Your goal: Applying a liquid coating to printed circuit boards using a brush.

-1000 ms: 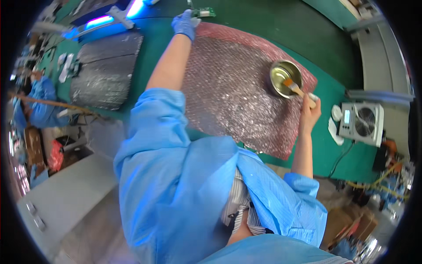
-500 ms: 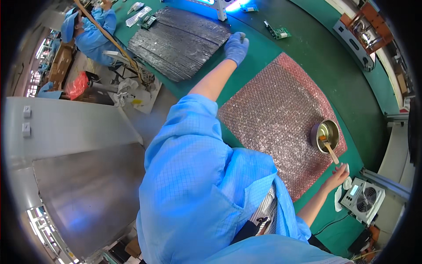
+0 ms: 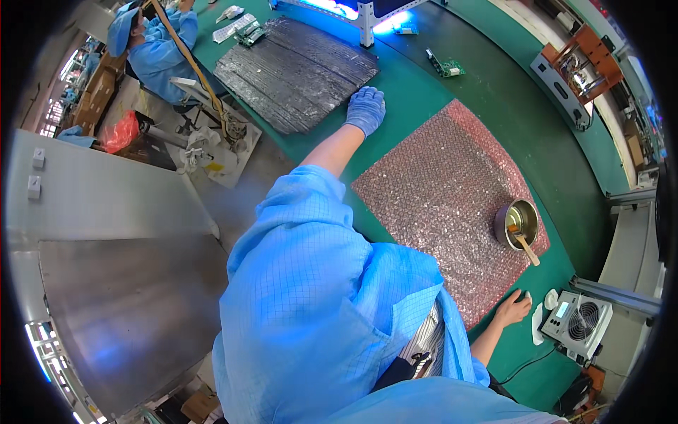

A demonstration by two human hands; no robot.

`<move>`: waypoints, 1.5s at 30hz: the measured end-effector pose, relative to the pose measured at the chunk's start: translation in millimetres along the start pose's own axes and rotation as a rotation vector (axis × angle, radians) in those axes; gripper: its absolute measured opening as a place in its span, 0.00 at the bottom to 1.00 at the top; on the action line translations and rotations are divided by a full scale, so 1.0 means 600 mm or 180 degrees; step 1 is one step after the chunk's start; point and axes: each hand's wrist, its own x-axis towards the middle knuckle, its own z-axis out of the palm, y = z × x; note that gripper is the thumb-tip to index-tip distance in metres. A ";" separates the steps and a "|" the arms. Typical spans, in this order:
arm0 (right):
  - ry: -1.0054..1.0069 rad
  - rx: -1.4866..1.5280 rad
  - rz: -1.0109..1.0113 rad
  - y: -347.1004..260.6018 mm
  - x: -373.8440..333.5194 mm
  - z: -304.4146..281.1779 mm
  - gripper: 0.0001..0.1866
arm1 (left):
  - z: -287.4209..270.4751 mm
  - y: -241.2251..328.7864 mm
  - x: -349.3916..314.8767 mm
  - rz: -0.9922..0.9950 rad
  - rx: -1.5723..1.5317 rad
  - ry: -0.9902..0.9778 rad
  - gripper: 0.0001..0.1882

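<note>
My left hand (image 3: 366, 112), in a blue glove, is closed with its fingers curled over the green mat, beside the right corner of a dark bubble-wrap sheet (image 3: 296, 74). Whatever it may hold is hidden. My bare right hand (image 3: 512, 311) is closed, low at the right, by the lower corner of a pink bubble-wrap sheet (image 3: 445, 191). A small white bit shows at its fingertips, too small to name. Above that hand, a round metal pot (image 3: 503, 227) stands on the pink sheet. A wooden-handled brush or stick (image 3: 527, 250) leans in it, over yellowish liquid.
A white box with a fan (image 3: 579, 319) and white scraps (image 3: 538, 324) lie right of my right hand. Green circuit boards (image 3: 445, 65) are at the far side, near a metal frame with blue light (image 3: 366, 25). Another person in blue (image 3: 159, 60) sits far left.
My left hand has drawn back toward me and slightly left. My right hand has come down and left, away from the pot. The whole view has shifted slightly.
</note>
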 end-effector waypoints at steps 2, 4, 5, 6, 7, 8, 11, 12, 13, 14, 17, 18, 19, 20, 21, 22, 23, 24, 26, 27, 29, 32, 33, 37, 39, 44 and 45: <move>0.0241 0.0026 -0.0044 0.019 0.000 0.013 0.25 | 0.001 0.003 -0.001 0.0001 -0.0012 0.0071 0.14; 0.0345 -0.0061 -0.0112 0.028 0.002 0.023 0.24 | -0.002 0.006 -0.004 -0.0003 -0.0016 0.0131 0.14; 0.0442 -0.0145 -0.0193 0.029 0.001 0.025 0.23 | -0.006 0.008 -0.006 -0.0036 -0.0037 0.0111 0.14; 0.0439 -0.0145 -0.0188 0.032 -0.001 0.026 0.23 | -0.009 0.009 -0.009 -0.0071 -0.0057 0.0093 0.14; 0.0428 -0.0123 -0.0207 0.030 -0.001 0.025 0.23 | -0.010 0.009 -0.011 -0.0064 -0.0052 0.0100 0.14; 0.0418 -0.0100 -0.0227 0.028 -0.001 0.023 0.22 | -0.012 0.010 -0.015 -0.0060 -0.0081 0.0114 0.14; 0.0249 0.0100 -0.0231 0.023 -0.002 0.014 0.22 | -0.019 0.013 -0.027 -0.0020 -0.0146 0.0153 0.14; 0.0258 0.0117 -0.0244 0.019 -0.001 0.011 0.22 | -0.022 0.015 -0.032 0.0021 -0.0191 0.0164 0.14; 0.0137 -0.0063 -0.0147 0.014 0.001 0.008 0.22 | -0.030 0.017 -0.036 0.0007 -0.0178 0.0183 0.14; 0.0016 -0.0243 -0.0052 0.008 0.002 0.005 0.23 | -0.039 0.021 -0.041 0.0039 -0.0249 0.0182 0.13; 0.0076 -0.0145 0.0108 -0.003 -0.001 -0.005 0.23 | -0.053 0.023 -0.053 0.0094 -0.0286 0.0267 0.12; 0.0014 0.0146 0.0215 -0.003 0.001 -0.009 0.23 | -0.056 0.022 -0.058 0.0147 -0.0343 0.0257 0.12; -0.0041 0.0436 0.0337 -0.002 -0.001 -0.010 0.23 | -0.055 0.021 -0.059 0.0218 -0.0408 0.0253 0.12; 0.0165 0.0346 0.0217 0.008 0.000 0.001 0.23 | -0.054 0.015 -0.061 0.0247 -0.0434 0.0226 0.12; 0.0370 0.0239 0.0113 0.023 -0.002 0.012 0.23 | -0.053 0.016 -0.063 0.0227 -0.0412 0.0252 0.12; 0.0368 0.0168 0.0079 0.015 -0.001 0.013 0.22 | -0.055 0.010 -0.066 0.0139 -0.0495 0.0206 0.12; 0.0371 0.0090 0.0050 0.003 -0.002 0.006 0.22 | -0.056 0.010 -0.065 0.0056 -0.0589 0.0160 0.12; 0.0408 0.0132 -0.0023 0.004 -0.003 0.002 0.20 | -0.057 0.015 -0.066 0.0007 -0.0549 0.0200 0.12; 0.0399 0.0097 0.0037 0.004 -0.006 -0.002 0.18 | -0.063 0.023 -0.061 -0.0054 -0.0534 -0.0326 0.13; 0.0408 0.0131 0.0049 0.004 -0.008 -0.005 0.18 | -0.064 0.023 -0.059 -0.0111 -0.0495 -0.0288 0.13; 0.0322 -0.0074 0.0248 -0.006 -0.009 -0.013 0.17 | -0.071 0.032 -0.062 -0.0093 -0.0643 -0.0153 0.13; 0.0259 -0.0168 0.0239 -0.021 -0.010 -0.027 0.16 | -0.074 0.022 -0.065 -0.0123 -0.0730 -0.0298 0.14; 0.0254 -0.0189 0.0231 -0.014 -0.012 -0.018 0.16 | -0.071 0.019 -0.065 -0.0065 -0.0711 -0.0226 0.15; 0.0402 0.1252 0.0418 -0.073 -0.049 -0.068 0.13 | -0.120 -0.037 -0.003 0.0456 -0.1584 0.0856 0.13; 0.0816 0.1535 -0.0636 -0.126 -0.079 -0.105 0.10 | -0.148 -0.087 0.047 0.0404 -0.1320 0.1384 0.13; -0.0201 0.2202 -0.2130 -0.381 -0.107 -0.127 0.09 | -0.124 -0.335 0.120 -0.0624 -0.0195 0.1299 0.16; -0.0466 0.2505 -0.2543 -0.451 -0.109 -0.136 0.12 | -0.115 -0.385 0.123 -0.0837 0.0070 0.1098 0.17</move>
